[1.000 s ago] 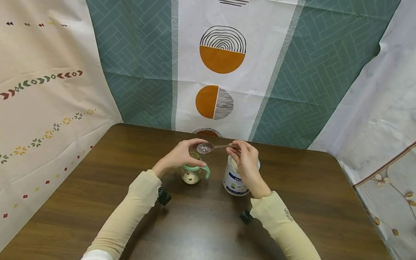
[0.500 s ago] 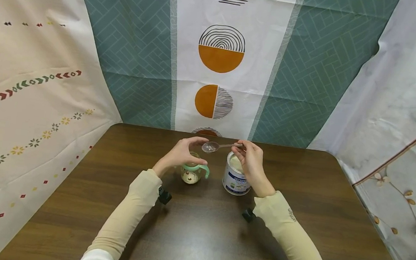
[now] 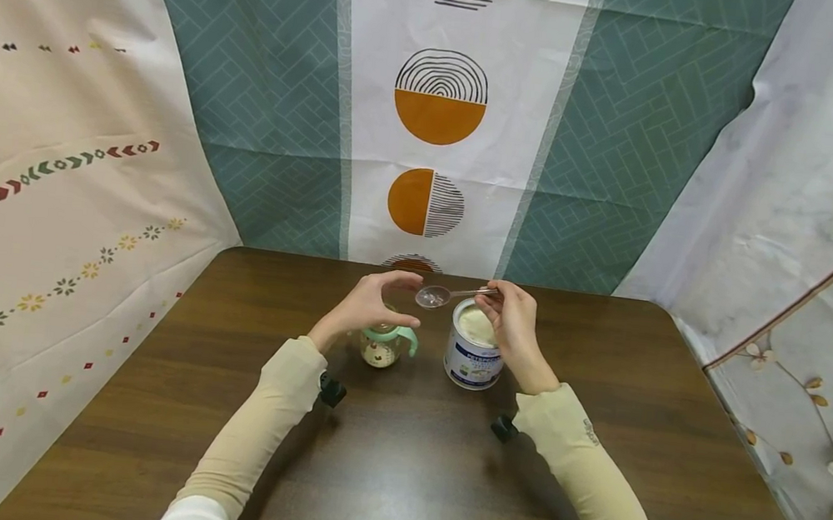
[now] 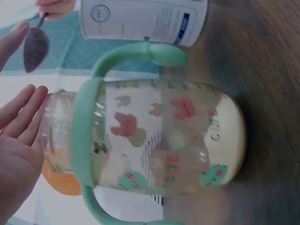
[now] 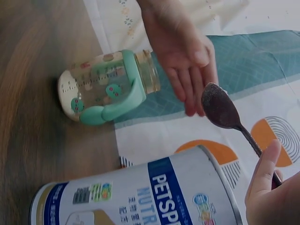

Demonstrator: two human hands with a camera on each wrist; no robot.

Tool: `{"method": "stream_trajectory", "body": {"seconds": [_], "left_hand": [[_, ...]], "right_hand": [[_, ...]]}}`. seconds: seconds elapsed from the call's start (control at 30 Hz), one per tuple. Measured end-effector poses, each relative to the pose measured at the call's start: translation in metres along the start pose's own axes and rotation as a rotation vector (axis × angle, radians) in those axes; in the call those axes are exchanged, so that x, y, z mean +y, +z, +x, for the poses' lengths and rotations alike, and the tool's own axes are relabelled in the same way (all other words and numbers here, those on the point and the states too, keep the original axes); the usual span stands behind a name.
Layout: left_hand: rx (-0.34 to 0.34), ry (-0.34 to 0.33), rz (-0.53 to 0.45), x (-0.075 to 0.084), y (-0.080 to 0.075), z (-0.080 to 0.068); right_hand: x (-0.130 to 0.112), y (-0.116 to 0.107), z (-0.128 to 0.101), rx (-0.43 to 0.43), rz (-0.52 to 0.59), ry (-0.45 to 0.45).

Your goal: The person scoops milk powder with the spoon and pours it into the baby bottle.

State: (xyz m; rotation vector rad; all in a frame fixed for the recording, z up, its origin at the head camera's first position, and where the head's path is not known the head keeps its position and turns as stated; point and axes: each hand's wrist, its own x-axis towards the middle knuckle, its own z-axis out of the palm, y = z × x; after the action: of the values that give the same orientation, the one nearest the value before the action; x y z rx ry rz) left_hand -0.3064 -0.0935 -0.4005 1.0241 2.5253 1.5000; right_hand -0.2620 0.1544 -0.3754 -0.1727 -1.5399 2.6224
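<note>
My right hand (image 3: 515, 326) pinches the handle of a spoon (image 3: 433, 297), held level between the bottle and the can. In the right wrist view, pale powder clings to the rim of the spoon's bowl (image 5: 220, 108). A clear baby bottle (image 4: 159, 136) with green handles and no lid stands upright, pale powder at its bottom. Beside its mouth my left hand (image 3: 365, 304) is spread in a wide curve, thumb and fingers apart, holding nothing. At the right stands a white and blue can (image 3: 472, 359) marked PETSP, its top uncovered, filled with cream powder.
Both vessels stand towards the back of a dark wooden table (image 3: 397, 459). A patterned cloth (image 3: 437, 120) hangs right behind the table's far edge, with other cloths at both sides.
My right hand has drawn the spoon rightwards, away from the bottle and towards the can. The left hand stays by the bottle's mouth, its fingers slightly farther right.
</note>
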Motion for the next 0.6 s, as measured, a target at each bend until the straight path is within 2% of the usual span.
{"method": "stream_trajectory", "body": {"seconds": [0.3, 0.6], "left_hand": [[-0.010, 0.006, -0.011, 0.011, 0.004, 0.003], [-0.030, 0.012, -0.017, 0.013, 0.011, 0.005]], "right_hand": [[-0.005, -0.009, 0.003, 0.015, -0.001, -0.012], [-0.007, -0.019, 0.004, 0.029, 0.005, -0.006]]}}
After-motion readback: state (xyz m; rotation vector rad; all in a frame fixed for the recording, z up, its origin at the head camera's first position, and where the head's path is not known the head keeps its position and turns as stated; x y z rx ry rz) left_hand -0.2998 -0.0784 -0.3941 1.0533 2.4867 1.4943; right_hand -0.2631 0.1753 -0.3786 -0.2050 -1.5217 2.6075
